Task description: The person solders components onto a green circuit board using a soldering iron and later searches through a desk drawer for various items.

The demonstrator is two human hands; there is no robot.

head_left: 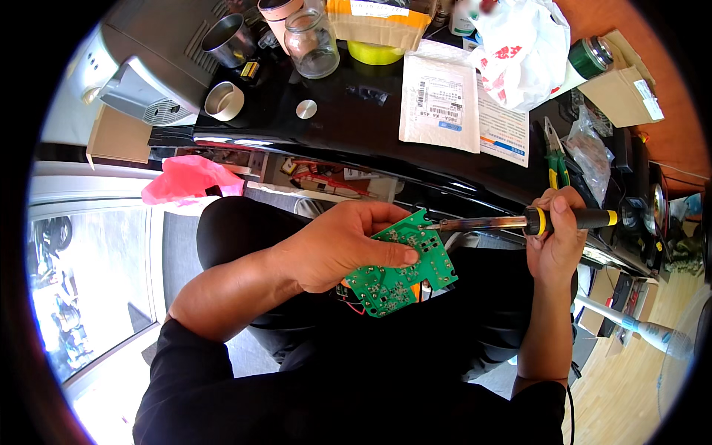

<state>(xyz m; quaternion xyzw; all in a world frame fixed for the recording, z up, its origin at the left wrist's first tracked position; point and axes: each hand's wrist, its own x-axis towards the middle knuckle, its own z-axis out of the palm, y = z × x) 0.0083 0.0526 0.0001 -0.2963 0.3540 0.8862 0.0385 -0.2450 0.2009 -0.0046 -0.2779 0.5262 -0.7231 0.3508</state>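
My left hand (347,248) is closed on a green circuit board (400,285), its thumb lying across the soldered face. Below the board's left part a few wires and components show, partly hidden. In my right hand (556,233) is a soldering iron (489,223) with a black and yellow handle, held nearly level. Its metal tip points left and reaches the board's upper right corner; whether it touches a joint there is too small to tell. Both hands are above my lap, in front of the black desk.
On the black desk (356,126) stand a glass jar (311,48), a metal cup (225,101) and a white padded envelope (440,96). Pliers (555,152) lie at the right. An open drawer (319,178) with tools is beyond my left hand, beside a pink bag (191,180).
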